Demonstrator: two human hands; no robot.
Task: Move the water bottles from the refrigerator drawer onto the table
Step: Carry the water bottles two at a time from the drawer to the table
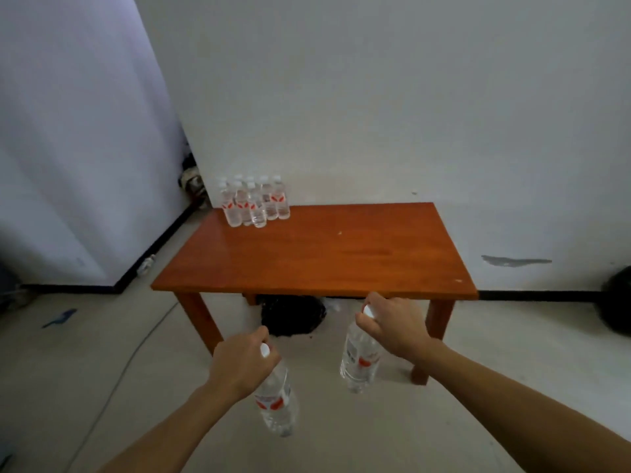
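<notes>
A low orange-brown wooden table (pixel 324 254) stands against the white wall ahead of me. Several clear water bottles (pixel 254 203) with white caps and red labels stand grouped at its far left corner. My left hand (pixel 239 363) grips the neck of a clear water bottle (pixel 276 401) that hangs down over the floor, in front of the table. My right hand (pixel 392 322) holds a second water bottle (pixel 360 360) by its neck, just below the table's front edge. The refrigerator drawer is out of view.
A black bag (pixel 293 315) lies on the floor under the table. Another dark object (pixel 618 302) sits at the right wall. A thin cable (pixel 136 349) runs across the pale floor on the left, and a pale panel (pixel 75 148) stands to the left.
</notes>
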